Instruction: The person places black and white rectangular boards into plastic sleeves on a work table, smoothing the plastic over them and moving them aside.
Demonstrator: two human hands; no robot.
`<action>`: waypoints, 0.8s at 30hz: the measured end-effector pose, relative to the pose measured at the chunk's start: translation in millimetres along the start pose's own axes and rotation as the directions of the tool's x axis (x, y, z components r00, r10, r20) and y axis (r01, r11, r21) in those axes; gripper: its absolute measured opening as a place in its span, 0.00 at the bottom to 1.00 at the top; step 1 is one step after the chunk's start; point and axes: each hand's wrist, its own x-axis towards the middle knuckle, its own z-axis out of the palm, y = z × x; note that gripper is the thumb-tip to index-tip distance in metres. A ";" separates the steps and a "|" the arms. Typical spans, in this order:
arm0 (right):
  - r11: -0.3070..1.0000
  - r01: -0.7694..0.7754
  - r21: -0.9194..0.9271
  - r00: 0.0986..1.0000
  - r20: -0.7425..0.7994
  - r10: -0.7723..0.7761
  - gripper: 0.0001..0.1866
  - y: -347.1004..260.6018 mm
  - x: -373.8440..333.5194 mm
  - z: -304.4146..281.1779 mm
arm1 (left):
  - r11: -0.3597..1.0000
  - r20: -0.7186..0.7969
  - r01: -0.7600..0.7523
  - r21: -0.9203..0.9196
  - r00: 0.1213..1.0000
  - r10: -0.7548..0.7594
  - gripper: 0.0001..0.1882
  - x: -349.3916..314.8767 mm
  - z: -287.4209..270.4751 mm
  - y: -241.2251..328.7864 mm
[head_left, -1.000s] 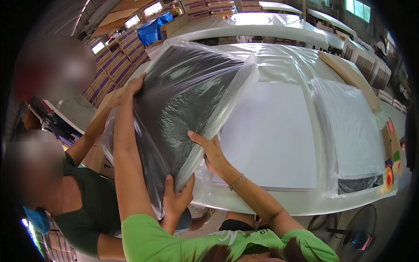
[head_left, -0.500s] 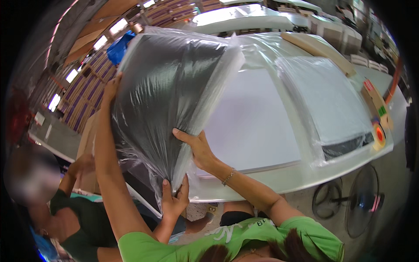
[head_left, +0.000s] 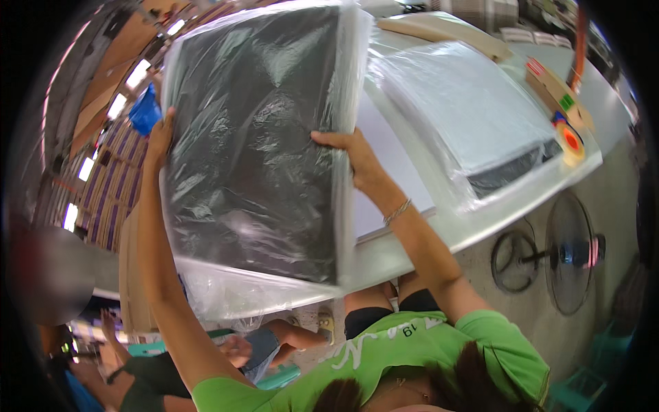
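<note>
A large flat black panel (head_left: 254, 165) in a clear plastic bag is held up between my hands, tilted over the left part of the table. My left hand (head_left: 160, 141) is closed on its left edge. My right hand (head_left: 358, 156) grips the right edge, thumb on the front face and fingers hidden behind. Loose clear plastic (head_left: 233, 292) hangs below the panel's lower edge. Partly behind the panel, a stack of white sheets (head_left: 395, 182) lies on the table. To its right rests a plastic-covered white stack (head_left: 473, 103) with a black end showing.
The pale table (head_left: 439, 240) has a tape roll (head_left: 571, 141), a narrow cardboard box (head_left: 556, 89) and a long cardboard piece (head_left: 446, 33) on it. A black floor fan (head_left: 570, 254) stands beyond its near right edge. A co-worker's hand (head_left: 239, 350) is at the lower left.
The bagged panel has swung more upright and flatter to view, its lower corner no longer gathered. The co-worker's hand has let go of that corner. My right hand has risen along the edge.
</note>
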 end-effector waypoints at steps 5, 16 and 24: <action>0.998 -0.004 -0.066 0.999 -0.053 0.000 0.21 -57.3 -29.0 -74.1 | 0.943 0.179 -0.037 -0.331 0.979 0.101 0.40 -60.8 51.6 36.7; 0.928 -0.166 -0.334 0.935 -0.353 0.040 0.33 -53.6 -129.9 -165.3 | 0.730 0.248 0.320 -0.604 0.946 -0.209 0.36 -220.9 144.1 59.0; 0.909 -0.280 -0.310 0.903 -0.405 0.140 0.32 -36.6 -159.5 -149.4 | 0.601 0.463 0.475 -0.642 0.866 -0.190 0.34 -263.6 161.5 50.0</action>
